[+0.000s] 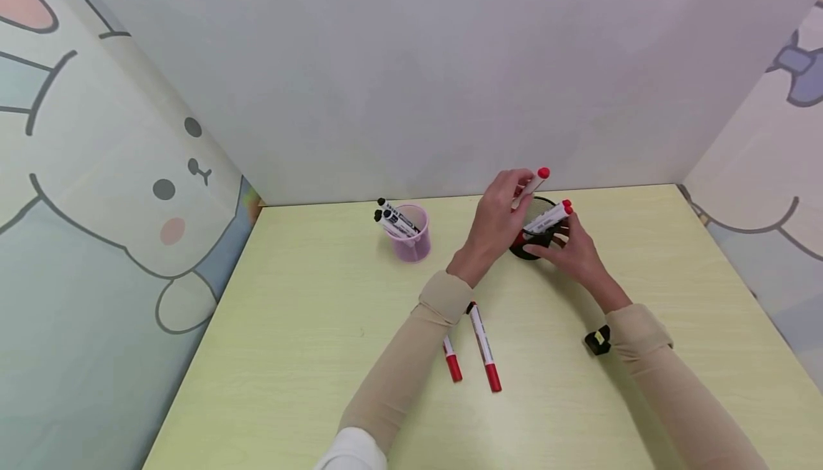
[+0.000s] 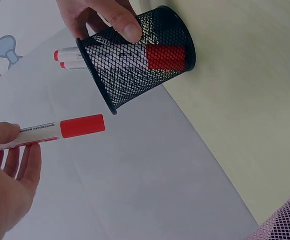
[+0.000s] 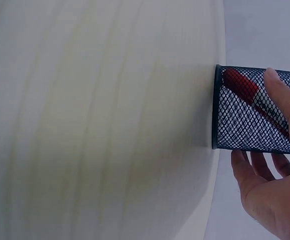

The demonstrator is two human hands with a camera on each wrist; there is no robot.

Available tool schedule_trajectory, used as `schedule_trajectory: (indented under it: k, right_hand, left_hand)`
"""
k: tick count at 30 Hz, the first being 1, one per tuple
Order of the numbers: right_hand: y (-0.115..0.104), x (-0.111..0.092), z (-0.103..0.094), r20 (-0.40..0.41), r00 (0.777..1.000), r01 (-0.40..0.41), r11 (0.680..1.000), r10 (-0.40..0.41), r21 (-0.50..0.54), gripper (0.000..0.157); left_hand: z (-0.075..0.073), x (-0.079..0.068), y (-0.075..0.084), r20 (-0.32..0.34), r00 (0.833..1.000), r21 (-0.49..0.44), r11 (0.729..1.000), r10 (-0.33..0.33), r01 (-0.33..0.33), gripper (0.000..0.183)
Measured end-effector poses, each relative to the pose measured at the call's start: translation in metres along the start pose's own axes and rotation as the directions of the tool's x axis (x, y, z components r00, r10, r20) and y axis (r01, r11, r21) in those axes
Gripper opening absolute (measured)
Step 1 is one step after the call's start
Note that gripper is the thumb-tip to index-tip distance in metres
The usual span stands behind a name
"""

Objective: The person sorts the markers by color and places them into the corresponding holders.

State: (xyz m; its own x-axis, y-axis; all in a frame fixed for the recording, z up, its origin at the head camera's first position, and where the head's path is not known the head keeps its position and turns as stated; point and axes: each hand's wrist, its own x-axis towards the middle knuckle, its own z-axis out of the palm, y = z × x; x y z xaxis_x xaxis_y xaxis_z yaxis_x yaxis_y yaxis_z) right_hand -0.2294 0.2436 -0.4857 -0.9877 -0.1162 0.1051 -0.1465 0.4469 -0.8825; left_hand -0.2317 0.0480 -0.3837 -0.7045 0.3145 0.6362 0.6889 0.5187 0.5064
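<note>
My left hand [image 1: 498, 216] pinches a red-capped whiteboard marker [image 2: 50, 133] just outside the rim of a black mesh pen cup [image 2: 135, 65]. The marker's red cap faces the cup's mouth in the left wrist view. My right hand [image 3: 279, 195] grips the side of that cup, thumb on one side and fingers on the other. Inside it lean red markers [image 1: 546, 220], their red ends above the rim. Two more red-capped markers, a near one [image 1: 484, 347] and a partly hidden one [image 1: 453, 360], lie on the table, the second under my left forearm.
A pink mesh cup [image 1: 411, 245] with several black-tipped markers [image 1: 397, 221] stands left of my left hand. A small black object [image 1: 599, 340] with a yellow mark sits by my right sleeve. A pale wall [image 1: 411, 84] closes off the table's [image 1: 289, 356] far edge.
</note>
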Motion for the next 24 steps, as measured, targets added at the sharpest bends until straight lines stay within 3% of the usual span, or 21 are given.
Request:
schedule_trajectory:
  k: [18, 24]
  right_hand:
    - [0.001, 0.001, -0.001, 0.008, 1.000, 0.011, 1.000, -0.012, 0.016, 0.090]
    - [0.002, 0.002, -0.001, 0.011, 1.000, 0.009, 1.000, -0.009, 0.014, 0.092]
  left_hand:
    - [0.020, 0.018, 0.002, 0.106, 0.994, -0.114, 0.993, 0.021, -0.009, 0.033]
    - [0.029, 0.016, 0.000, 0.152, 0.988, -0.087, 0.995, -0.026, 0.040, 0.032]
